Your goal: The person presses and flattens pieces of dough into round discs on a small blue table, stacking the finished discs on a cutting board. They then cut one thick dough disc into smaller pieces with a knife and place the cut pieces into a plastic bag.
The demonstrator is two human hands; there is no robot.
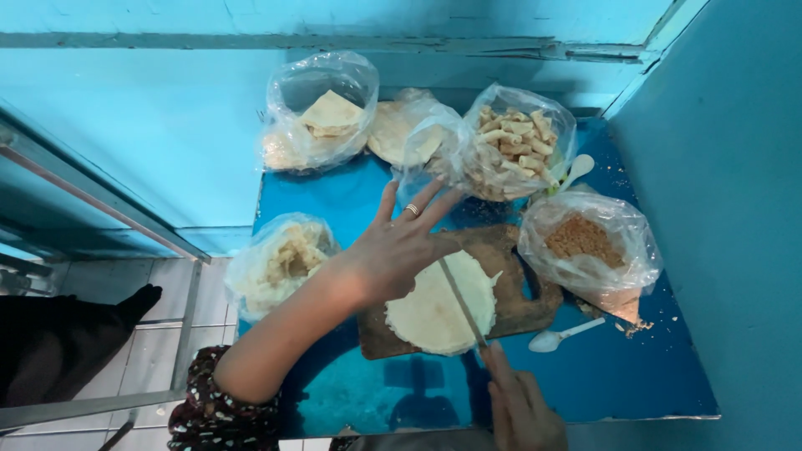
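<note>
A round pale flatbread lies on a dark wooden cutting board on a shiny blue table. My left hand, with a ring on one finger, rests flat on the flatbread's left edge, fingers spread. My right hand at the bottom holds a knife whose thin blade lies across the flatbread.
Clear plastic bags stand around the board: flat wafers and rolled pieces at the back, brown crumbs at right, pale pieces at left. White plastic spoons lie near the board. Blue walls close in behind and right.
</note>
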